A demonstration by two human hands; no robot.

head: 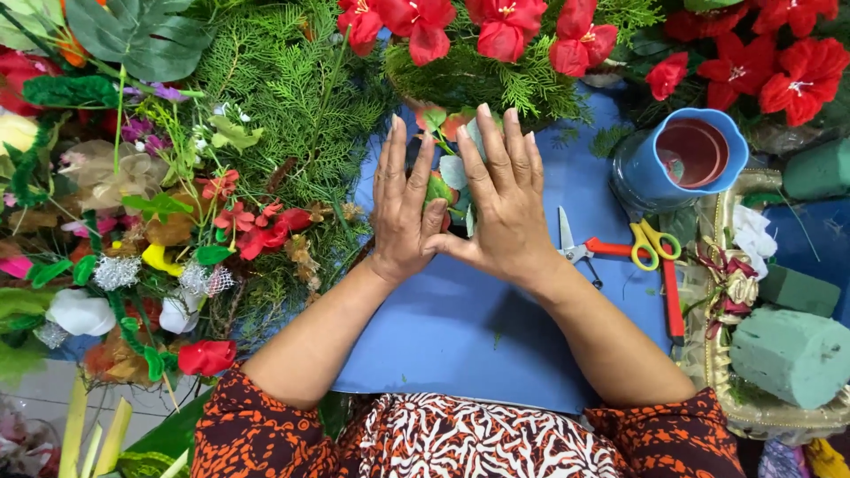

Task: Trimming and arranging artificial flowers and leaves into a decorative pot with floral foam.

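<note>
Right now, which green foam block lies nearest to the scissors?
The dark green foam block, just right of the scissors; the paler big one lies lower, another higher.

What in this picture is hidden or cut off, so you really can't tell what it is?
Head view only:
- The leafy bundle between the left hand and right hand: mostly covered by the palms, so its shape is unclear.
- The scissors: blade tips tucked behind the right wrist.
- Green foam blocks: the edge cuts off the ones at far right.
- The blue cup: its contents cannot be made out.
</note>
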